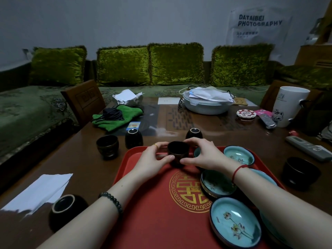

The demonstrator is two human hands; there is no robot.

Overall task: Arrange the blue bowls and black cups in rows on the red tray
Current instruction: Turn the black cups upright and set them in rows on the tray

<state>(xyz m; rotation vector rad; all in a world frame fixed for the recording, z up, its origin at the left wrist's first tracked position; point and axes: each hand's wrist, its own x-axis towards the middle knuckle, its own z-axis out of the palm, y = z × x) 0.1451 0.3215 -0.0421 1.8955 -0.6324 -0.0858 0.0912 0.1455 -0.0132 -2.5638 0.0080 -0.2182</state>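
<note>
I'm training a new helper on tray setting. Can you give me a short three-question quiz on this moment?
1. True or false: the black cup held between the left hand and right hand stands upright at the far end of the red tray.
2. How many black cups stand upside down on the table? A) one B) three C) five
3. Fill in: the blue bowls sit along the tray's ____ side.

Key: 1 true. 2 B: two beyond the tray and one near the left forearm. 3 right.
</note>
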